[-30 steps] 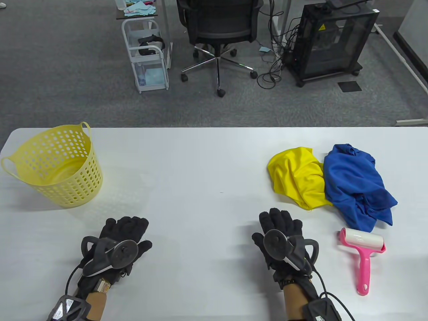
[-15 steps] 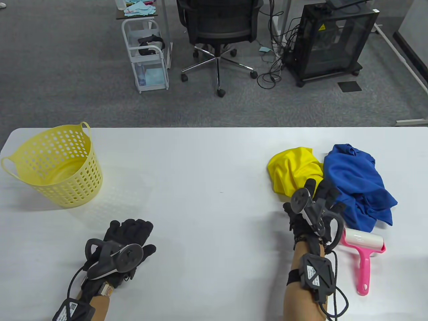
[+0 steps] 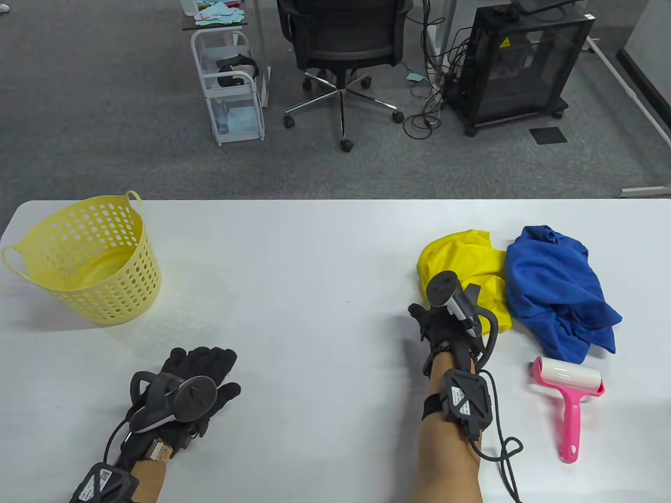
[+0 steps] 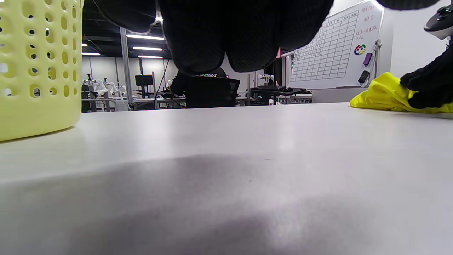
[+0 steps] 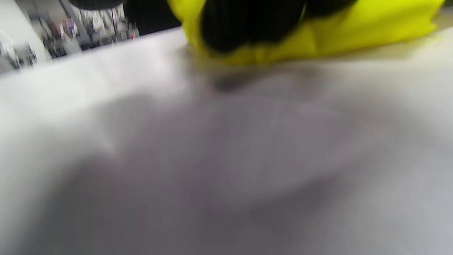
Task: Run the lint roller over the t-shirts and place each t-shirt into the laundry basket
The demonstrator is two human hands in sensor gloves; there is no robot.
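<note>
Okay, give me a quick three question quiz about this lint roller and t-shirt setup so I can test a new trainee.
1. True or false: the laundry basket already holds a t-shirt.
2. Which t-shirt is the right hand on: A) yellow t-shirt, B) blue t-shirt?
3. Fill in: the lint roller lies on the table, touched by ____ hand.

Key:
1. False; it is empty.
2. A.
3. Neither; the left hand rests on the table.

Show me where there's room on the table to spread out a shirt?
The wide bare stretch between the yellow basket and the yellow t-shirt. It's crowded at the right: the right hand, blue t-shirt and lint roller sit close together.
</note>
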